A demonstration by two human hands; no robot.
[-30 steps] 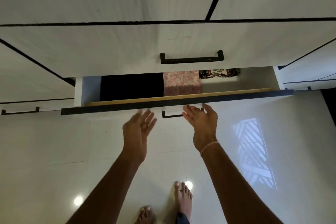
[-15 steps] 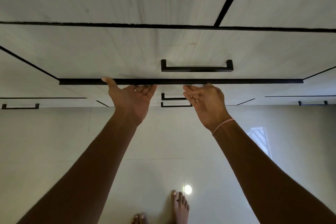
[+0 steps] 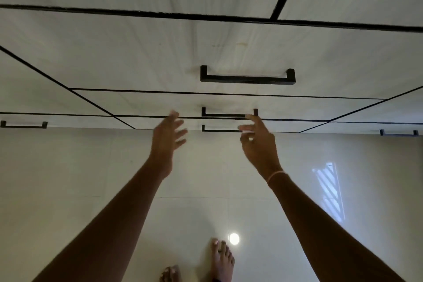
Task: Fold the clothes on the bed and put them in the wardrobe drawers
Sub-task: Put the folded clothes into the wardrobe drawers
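The white wardrobe drawers fill the upper part of the view, all pushed flush. The top drawer (image 3: 148,62) carries a black bar handle (image 3: 247,77); the middle drawer (image 3: 137,104) below it has a thinner handle (image 3: 225,114). My left hand (image 3: 168,138) hovers just in front of the lower drawers, fingers spread and relaxed, holding nothing. My right hand (image 3: 257,138) is raised beside it with loosely bent fingers, its fingertips near the right end of the middle handle, nothing in its grasp. No clothes are visible.
A lower drawer handle (image 3: 219,129) shows between my hands. Neighbouring wardrobe sections have handles at the far left (image 3: 24,124) and far right (image 3: 398,132). Glossy pale floor tiles (image 3: 68,178) lie below, with my bare feet (image 3: 220,258) at the bottom edge.
The middle drawer, open a second ago with folded clothes inside, has been pushed fully in. Both hands have come off its front and drawn back slightly.
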